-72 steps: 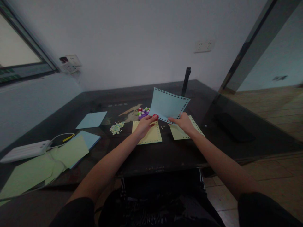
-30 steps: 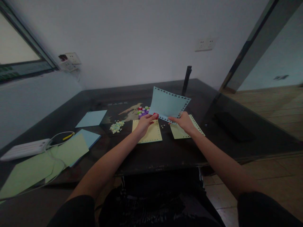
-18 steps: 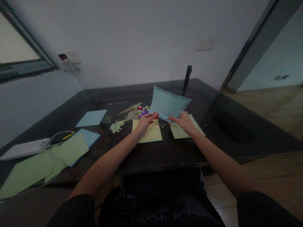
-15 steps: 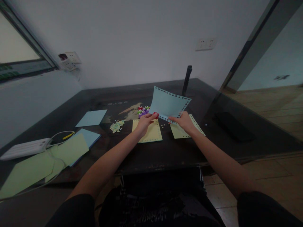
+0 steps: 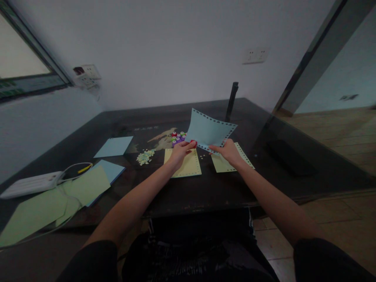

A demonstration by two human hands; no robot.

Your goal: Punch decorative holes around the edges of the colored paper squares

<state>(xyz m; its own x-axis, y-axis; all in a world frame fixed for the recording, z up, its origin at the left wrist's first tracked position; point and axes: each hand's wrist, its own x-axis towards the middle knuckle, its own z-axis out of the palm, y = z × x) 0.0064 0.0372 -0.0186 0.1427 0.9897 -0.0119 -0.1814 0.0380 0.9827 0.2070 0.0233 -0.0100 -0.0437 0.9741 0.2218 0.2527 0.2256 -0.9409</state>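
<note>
My left hand (image 5: 182, 152) is closed around a small red hole punch (image 5: 193, 143) at the lower left corner of a light blue sheet of paper (image 5: 208, 127). Small punched holes run along several edges of this sheet, which is lifted and curved above the table. My right hand (image 5: 227, 151) pinches its lower right edge between thumb and fingers. Beneath my left hand lies a yellow sheet (image 5: 186, 166) with punched edges. Another pale yellow sheet (image 5: 225, 163), also punched, lies under my right hand. Several colourful punches (image 5: 178, 138) stand behind my left hand.
A heap of paper bits (image 5: 145, 156) lies left of the yellow sheet. Further left are a blue sheet (image 5: 114, 147), green sheets (image 5: 85, 186), and a white power strip (image 5: 32, 184) with a cable. A black upright bar (image 5: 232, 102) and a dark flat object (image 5: 290, 158) are to the right.
Almost nothing differs. The blue sheet's upper edge has dipped very slightly, while both hands keep their hold in the same place.
</note>
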